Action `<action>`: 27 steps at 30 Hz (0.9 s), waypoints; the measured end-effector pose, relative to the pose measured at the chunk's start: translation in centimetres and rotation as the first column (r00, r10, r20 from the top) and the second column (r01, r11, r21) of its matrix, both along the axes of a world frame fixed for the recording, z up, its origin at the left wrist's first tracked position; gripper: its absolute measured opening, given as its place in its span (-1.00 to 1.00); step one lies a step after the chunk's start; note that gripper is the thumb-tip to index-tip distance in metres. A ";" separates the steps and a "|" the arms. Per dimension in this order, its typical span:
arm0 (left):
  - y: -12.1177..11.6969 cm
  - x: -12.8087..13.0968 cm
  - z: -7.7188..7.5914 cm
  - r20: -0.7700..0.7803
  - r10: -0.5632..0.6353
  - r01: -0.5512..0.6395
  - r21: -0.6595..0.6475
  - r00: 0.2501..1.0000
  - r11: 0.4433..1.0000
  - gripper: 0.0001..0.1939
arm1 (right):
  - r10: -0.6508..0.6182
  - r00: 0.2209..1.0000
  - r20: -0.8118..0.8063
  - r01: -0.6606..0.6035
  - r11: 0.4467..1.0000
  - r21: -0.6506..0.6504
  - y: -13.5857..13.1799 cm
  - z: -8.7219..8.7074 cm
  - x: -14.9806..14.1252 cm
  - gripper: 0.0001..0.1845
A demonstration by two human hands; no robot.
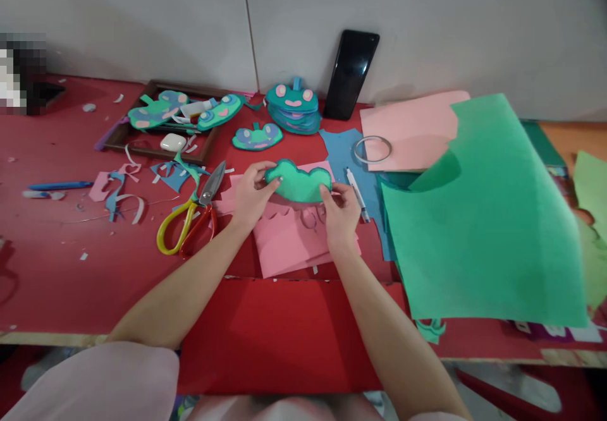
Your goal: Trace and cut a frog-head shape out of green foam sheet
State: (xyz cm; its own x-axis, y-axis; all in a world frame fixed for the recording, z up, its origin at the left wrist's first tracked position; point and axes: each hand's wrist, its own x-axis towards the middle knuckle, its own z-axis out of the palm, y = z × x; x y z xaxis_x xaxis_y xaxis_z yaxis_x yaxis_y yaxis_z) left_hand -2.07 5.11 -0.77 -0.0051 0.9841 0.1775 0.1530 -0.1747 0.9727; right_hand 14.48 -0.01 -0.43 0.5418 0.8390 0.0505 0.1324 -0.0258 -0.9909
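Observation:
Both hands hold a green felt cut-out (298, 182) with a wavy top and a darker teal edge. My left hand (252, 195) pinches its left end, thumb on the front face. At the right end, my right hand (342, 212) grips it the same way. Below it lie pink felt sheets (284, 244) with scalloped cuts along the upper edge. Scissors (195, 212) with one yellow and one red handle rest left of my left hand. A white marker (357, 195) lies just right of my right hand, on blue felt (345, 149).
Finished felt frog faces (257, 136) sit behind the hands, some stacked. A phone (351, 74) leans on the wall. A brown tray (164, 149) holds felt pieces and a white case. Large green felt (488, 237) covers the right side; scraps and a blue pen (61, 186) lie left.

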 end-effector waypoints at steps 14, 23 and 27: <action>0.0 0.0 -0.1 0.034 0.051 -0.049 -0.056 0.998 0.997 -0.77 | 0.038 0.994 -0.098 -0.042 0.999 -0.033 0.0 -0.1 0.0 -0.67; -0.2 0.1 0.4 -0.025 0.102 -0.103 -0.057 0.994 0.993 -0.82 | 0.006 0.999 0.039 -0.005 0.999 -0.033 0.0 -0.1 0.2 -0.63; -0.2 0.1 0.5 -0.017 0.112 -0.113 -0.053 0.994 0.992 -0.83 | 0.008 0.999 0.047 -0.007 0.999 -0.034 0.0 -0.1 0.1 -0.63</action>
